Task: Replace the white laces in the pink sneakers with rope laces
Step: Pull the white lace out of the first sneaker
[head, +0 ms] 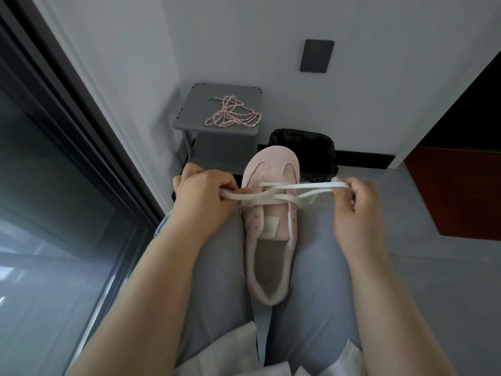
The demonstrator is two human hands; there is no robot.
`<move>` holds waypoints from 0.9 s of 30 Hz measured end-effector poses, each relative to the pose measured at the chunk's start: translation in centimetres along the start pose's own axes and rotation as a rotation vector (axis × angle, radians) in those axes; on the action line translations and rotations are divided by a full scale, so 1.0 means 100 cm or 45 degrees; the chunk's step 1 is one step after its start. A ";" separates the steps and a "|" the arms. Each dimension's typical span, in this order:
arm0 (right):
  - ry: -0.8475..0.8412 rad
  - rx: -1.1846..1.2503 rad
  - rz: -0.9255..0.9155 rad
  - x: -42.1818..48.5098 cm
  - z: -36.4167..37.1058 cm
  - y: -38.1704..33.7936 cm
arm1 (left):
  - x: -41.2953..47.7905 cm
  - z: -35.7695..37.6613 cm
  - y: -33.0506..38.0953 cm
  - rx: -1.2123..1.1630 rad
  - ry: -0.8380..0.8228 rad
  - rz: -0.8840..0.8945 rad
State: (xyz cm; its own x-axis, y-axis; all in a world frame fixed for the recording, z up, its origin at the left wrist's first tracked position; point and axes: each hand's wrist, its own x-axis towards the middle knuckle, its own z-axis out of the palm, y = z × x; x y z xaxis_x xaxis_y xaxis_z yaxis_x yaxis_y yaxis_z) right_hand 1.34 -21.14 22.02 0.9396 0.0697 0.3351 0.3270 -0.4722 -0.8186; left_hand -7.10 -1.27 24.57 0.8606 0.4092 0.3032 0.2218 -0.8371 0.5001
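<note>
- Our left hand [202, 192] and right hand [355, 202] each hold a loop of the white lace [273, 198].
- The pink sneaker [268, 226] lies on our lap.
- The rope laces [233, 115] lie on the gray stool [195, 109].

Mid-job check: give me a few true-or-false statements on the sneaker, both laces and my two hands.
1. The pink sneaker lies on the person's lap. True.
2. The white lace is fully out of the sneaker. False: it is threaded through the eyelets nearest the toe.
3. The left hand holds nothing. False: it grips strands of the white lace.
4. The right hand pinches the white lace. True.
5. The rope laces lie on the grey stool. True.
</note>
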 end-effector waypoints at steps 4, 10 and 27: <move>-0.099 0.155 0.023 -0.001 -0.001 -0.004 | 0.003 -0.004 -0.011 -0.023 0.234 -0.182; -0.435 -0.074 -0.068 -0.010 0.003 -0.016 | 0.002 -0.007 -0.007 -0.569 0.529 -0.396; -0.391 0.097 -0.089 -0.005 0.005 -0.010 | 0.004 0.001 -0.006 -0.180 -0.234 0.032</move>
State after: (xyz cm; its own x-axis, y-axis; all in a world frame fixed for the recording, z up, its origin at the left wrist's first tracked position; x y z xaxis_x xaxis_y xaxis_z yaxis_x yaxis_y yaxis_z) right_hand 0.59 -20.32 22.44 0.8975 0.3672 0.2445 0.3873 -0.3906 -0.8351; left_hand -6.88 -0.62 24.30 0.9369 0.3052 0.1705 0.1442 -0.7818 0.6066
